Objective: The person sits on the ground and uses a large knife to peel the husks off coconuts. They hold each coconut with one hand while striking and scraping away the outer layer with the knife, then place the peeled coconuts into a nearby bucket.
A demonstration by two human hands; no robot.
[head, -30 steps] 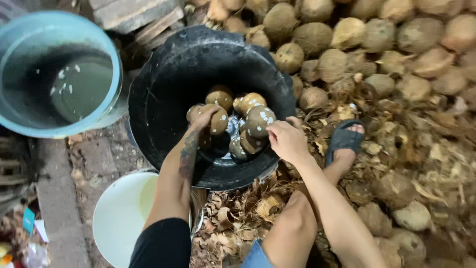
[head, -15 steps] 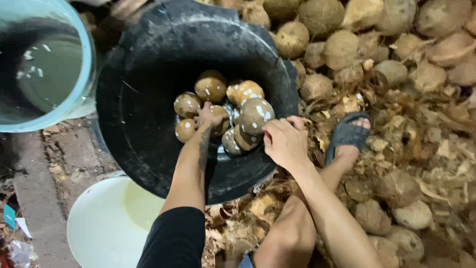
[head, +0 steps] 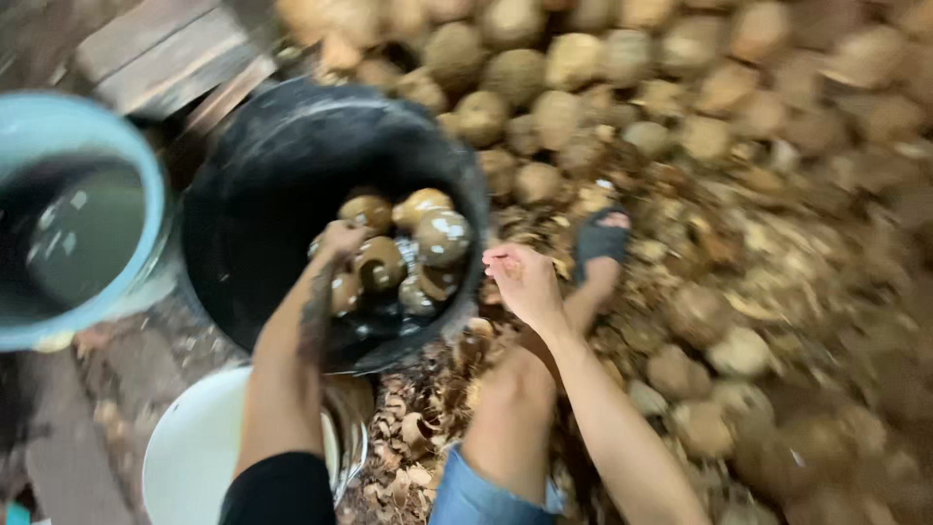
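Note:
The frame is motion-blurred. A black tub [head: 262, 194] holds several wet brown peeled coconuts [head: 442, 236] in a little water. My left hand [head: 340, 241] reaches down into the tub and rests on one coconut [head: 377, 261]; blur hides whether the fingers grip it. My right hand [head: 523, 280] is at the tub's right rim, fingers curled over the edge. My bent knee [head: 515, 389] and sandalled foot [head: 601, 243] lie just right of the tub.
A light blue bucket [head: 146, 194] with dark water stands at the left. A white basin [head: 194, 447] sits below the tub. Husked coconuts [head: 544, 87] are piled behind and to the right, with husk scraps [head: 418, 428] on the ground. Wooden planks [head: 165, 58] lie top left.
The view has swung and blurred, shifting the tub left. My left hand stays among the coconuts. My right hand stays at the tub's rim.

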